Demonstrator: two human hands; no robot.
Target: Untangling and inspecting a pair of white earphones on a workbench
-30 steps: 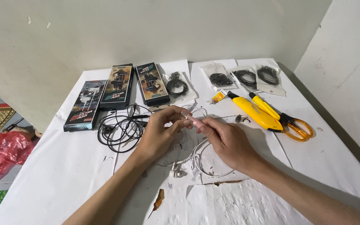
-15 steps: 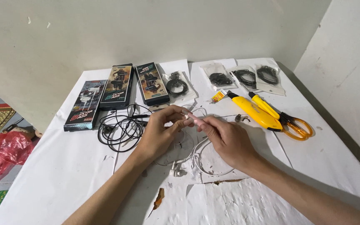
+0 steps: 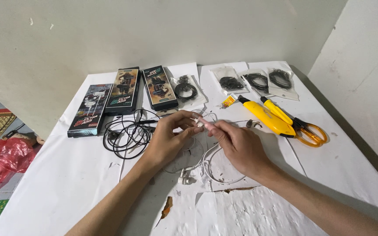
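desk (image 3: 351, 175): white paper cover is tearing near front edge, plain wall behind | thin white earphone cable (image 3: 206, 164): lying at desk centre, its small pinkish end piece (image 3: 203, 123) pinched between both grips | left hand (image 3: 169, 140), right hand (image 3: 237, 146): each is clamping it; tugging may snap the wire

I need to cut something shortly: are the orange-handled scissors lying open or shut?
Shut: the scissors lie flat on the table, handle loops side by side.
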